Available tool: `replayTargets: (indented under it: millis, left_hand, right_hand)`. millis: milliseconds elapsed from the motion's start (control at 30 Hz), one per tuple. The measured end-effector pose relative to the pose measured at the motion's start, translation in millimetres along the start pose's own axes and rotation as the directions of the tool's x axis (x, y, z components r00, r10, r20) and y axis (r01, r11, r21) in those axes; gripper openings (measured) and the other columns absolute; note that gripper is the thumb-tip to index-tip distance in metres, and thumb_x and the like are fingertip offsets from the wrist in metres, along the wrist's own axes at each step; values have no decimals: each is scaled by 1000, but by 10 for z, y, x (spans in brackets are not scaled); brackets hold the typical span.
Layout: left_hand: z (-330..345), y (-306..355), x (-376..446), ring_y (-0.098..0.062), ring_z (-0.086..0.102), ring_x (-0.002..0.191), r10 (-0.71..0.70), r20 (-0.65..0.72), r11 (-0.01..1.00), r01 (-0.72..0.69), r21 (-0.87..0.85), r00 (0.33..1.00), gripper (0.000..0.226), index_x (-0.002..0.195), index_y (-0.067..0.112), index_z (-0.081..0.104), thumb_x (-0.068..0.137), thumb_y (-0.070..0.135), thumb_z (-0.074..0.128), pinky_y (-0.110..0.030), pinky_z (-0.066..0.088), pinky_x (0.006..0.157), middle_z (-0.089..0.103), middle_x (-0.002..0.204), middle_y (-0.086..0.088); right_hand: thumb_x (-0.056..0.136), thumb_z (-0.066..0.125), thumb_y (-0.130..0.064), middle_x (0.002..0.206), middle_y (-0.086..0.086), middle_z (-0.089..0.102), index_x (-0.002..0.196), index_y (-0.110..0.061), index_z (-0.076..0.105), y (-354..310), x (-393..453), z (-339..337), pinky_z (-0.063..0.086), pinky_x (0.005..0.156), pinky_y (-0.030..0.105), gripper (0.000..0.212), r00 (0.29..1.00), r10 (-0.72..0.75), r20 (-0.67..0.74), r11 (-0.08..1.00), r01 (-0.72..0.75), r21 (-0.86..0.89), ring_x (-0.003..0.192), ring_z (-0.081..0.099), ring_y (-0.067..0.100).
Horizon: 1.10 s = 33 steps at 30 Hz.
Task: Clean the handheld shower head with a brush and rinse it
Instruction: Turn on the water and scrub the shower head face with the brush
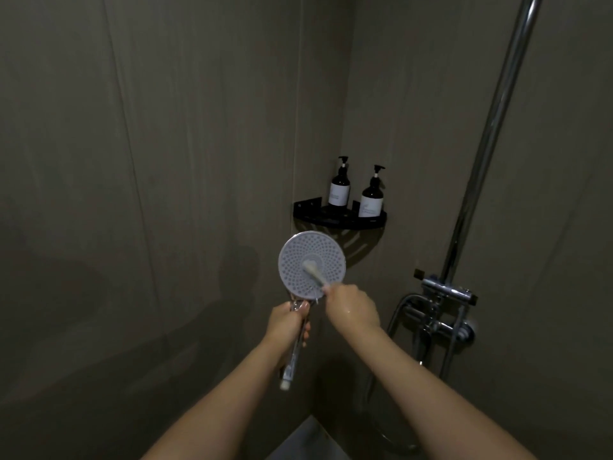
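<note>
Left hand [288, 322] grips shower head [311, 264] handle; right hand [351, 305] pinches brush [314, 272] against its face.

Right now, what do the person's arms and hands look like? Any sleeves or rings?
Both forearms are bare with no sleeves in view. The left hand and right hand show no gloves, rings or watch. The right hand looks wet and shiny.

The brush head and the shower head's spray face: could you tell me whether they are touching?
Touching. In the head view, the brush, held in the right hand, has its head lying on the centre of the shower head face with no gap visible. The left hand grips the handle.
</note>
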<state>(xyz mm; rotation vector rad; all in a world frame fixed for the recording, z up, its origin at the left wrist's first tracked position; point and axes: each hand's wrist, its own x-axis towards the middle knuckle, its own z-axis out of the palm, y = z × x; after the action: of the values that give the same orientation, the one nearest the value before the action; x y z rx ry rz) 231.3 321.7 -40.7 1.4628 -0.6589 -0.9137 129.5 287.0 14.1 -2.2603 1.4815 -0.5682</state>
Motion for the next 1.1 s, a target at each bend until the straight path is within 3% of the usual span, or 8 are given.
replayTargets:
  millis: [300,400,600,667,800,900,1000,1100]
  left_hand:
    - [-45,60,-19,-11,44,37,49,-20,997,-47,64,999,29,62,14,49,92,18,49,-16,36,36,51,53,-6]
    - [-98,31,-17,-13,45,39,50,-15,993,-48,109,999,29,63,13,49,92,15,49,-18,36,39,51,54,-7]
    - [-183,9,-28,-11,46,37,33,-21,996,-31,87,999,28,65,13,49,92,17,49,-18,38,38,52,54,-7]
    - [-181,44,-39,-11,45,36,37,-12,996,-36,76,999,27,65,12,50,92,15,48,-18,37,38,51,55,-7]
    - [-192,113,-44,-14,43,42,19,-25,997,-20,-72,1000,23,69,14,54,92,16,47,-20,36,41,50,55,-6]
    - [-205,137,-37,-14,42,45,20,-14,996,-21,-87,1000,24,70,15,53,93,16,46,-20,35,41,48,56,-6]
    - [-208,119,-17,-13,42,43,14,-20,993,-16,-116,1000,21,73,14,54,93,16,46,-21,35,40,49,55,-5]
    - [-192,102,7,-13,42,44,-3,-20,991,0,-136,1000,19,76,12,54,93,15,46,-22,36,41,48,56,-5]
  right_hand:
    - [99,31,-34,113,15,64,114,-11,60,-179,146,-82,47,78,36,40,998,-57,-40,997,55,-61,103,61,33]
    - [99,32,-33,117,18,62,117,-9,60,-183,269,-243,48,86,38,41,995,2,-98,1000,-5,-30,108,60,35]
    - [98,35,-35,106,14,66,112,-13,62,-198,206,-77,43,70,32,37,993,-118,-9,984,116,-135,96,63,31]
    - [99,33,-34,107,15,65,113,-11,61,-144,231,-87,43,70,32,39,992,-94,-78,990,85,-113,97,63,32]
    - [99,32,-30,110,15,65,113,-13,59,-63,93,44,45,74,35,35,992,-122,-29,984,117,-132,100,62,34]
    - [100,30,-32,107,15,66,112,-11,59,66,94,30,47,75,34,38,993,-71,-98,994,62,-95,97,63,32]
    - [99,31,-33,105,13,66,111,-12,59,79,38,85,45,72,33,37,997,-78,-19,991,76,-108,96,64,31]
    - [100,31,-33,110,15,65,110,-10,61,78,63,72,48,81,36,39,993,74,-91,995,-67,79,101,62,33]
